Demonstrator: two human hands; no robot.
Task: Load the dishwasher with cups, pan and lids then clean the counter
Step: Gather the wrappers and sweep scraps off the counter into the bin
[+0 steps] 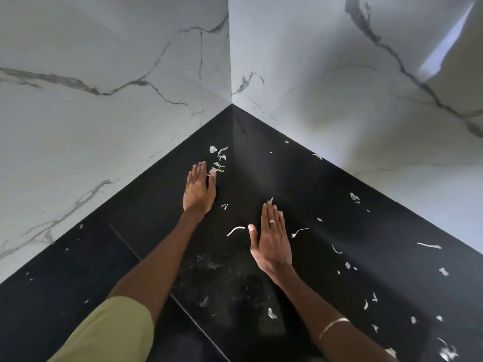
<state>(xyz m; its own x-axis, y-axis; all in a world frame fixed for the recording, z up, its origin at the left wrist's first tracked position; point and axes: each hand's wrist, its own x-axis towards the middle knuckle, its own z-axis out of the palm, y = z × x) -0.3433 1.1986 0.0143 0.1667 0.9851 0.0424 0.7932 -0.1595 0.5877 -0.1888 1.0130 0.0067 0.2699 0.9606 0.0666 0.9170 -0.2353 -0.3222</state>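
A black counter runs into a corner between two white marble walls. Pale vegetable scraps lie scattered over it. My left hand lies flat with straight fingers, its fingertips at a small heap of scraps near the corner. My right hand stands on its edge, fingers straight, thumb toward a curved strip of peel. Neither hand holds anything. No cups, pan, lids or dishwasher are in view.
More scraps are strewn along the right side of the counter, down to the bottom right. Fine crumbs speckle the middle. A seam crosses the counter on the left. The marble walls close off the back.
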